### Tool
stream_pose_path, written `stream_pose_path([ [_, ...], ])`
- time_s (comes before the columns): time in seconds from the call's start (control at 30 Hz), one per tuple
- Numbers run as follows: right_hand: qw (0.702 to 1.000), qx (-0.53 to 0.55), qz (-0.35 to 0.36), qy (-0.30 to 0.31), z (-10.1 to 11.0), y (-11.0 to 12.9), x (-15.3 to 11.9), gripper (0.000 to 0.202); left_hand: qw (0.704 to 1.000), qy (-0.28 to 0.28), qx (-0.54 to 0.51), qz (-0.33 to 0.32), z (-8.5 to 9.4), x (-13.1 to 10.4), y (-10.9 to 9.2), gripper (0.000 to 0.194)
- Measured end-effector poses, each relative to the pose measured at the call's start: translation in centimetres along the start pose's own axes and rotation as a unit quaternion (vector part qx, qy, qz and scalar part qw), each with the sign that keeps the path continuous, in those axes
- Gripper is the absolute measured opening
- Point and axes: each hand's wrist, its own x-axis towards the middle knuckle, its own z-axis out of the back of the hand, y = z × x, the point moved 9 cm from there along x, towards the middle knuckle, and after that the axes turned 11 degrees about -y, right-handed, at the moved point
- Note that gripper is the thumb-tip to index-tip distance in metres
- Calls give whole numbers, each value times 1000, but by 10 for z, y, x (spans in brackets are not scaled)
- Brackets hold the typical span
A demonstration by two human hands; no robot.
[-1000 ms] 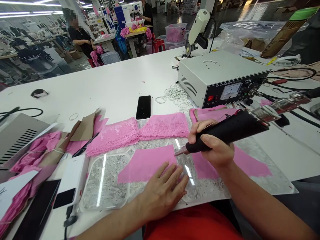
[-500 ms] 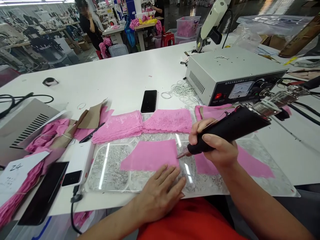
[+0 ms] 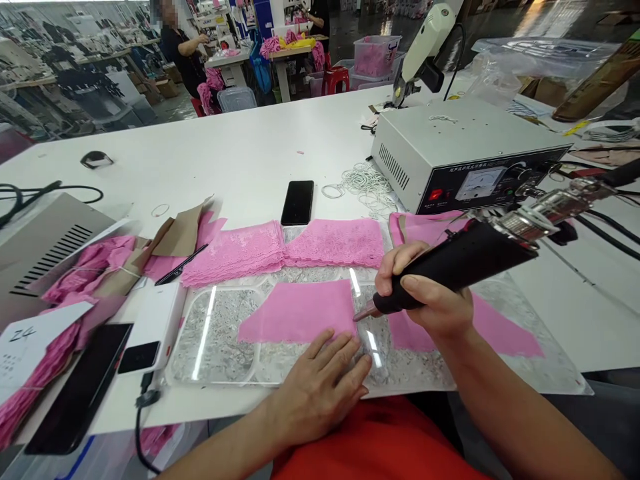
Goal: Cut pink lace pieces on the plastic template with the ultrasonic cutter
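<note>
A pink fabric piece (image 3: 300, 310) lies flat on the clear plastic sheet (image 3: 215, 340). My left hand (image 3: 327, 383) rests with fingers spread on its lower right corner and the sheet. In my right hand (image 3: 435, 300) is a black handheld tool (image 3: 455, 267), its pointed metal tip touching the right edge of the fabric. Another pink piece (image 3: 503, 327) lies beneath my right wrist, partly hidden. Behind them sit two pink lace stacks, one on the left (image 3: 240, 253) and one on the right (image 3: 337, 243).
A metal control box (image 3: 470, 147) stands at the back right, cabled to the tool. A phone (image 3: 297, 203) lies behind the lace. At left are a white power bank (image 3: 156, 327) and a dark tablet-like slab (image 3: 83, 387). A person (image 3: 183, 53) sits in the background.
The tool tip has moved slightly down along the fabric's right edge. My left hand has stayed in place. The person in the background has lowered a raised hand and reaches forward.
</note>
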Motion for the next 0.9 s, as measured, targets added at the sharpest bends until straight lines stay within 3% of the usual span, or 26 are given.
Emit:
stream_pose_path([
  [0.2, 999, 16, 4, -29, 7, 13, 5, 11, 1000, -9, -5, -8, 4, 8, -2, 26],
  [0.33, 991, -3, 73, -113, 44, 48, 12, 8, 999, -28, -21, -9, 0, 23, -7, 25],
  [0.43, 977, -28, 92, -191, 81, 61, 14, 7, 1000, -23, -10, 4, -16, 38, -10, 27],
  [0.57, 963, -16, 89, -253, 112, 51, 14, 9, 998, 9, 43, 48, -47, 54, -6, 30],
  [0.7, 963, 8, 85, -254, 114, 35, 12, 10, 994, 24, 77, 74, -65, 60, -1, 38],
  [0.9, 974, -28, 97, -204, 102, 30, 10, 10, 992, 39, 76, 91, -70, 59, 3, 41],
])
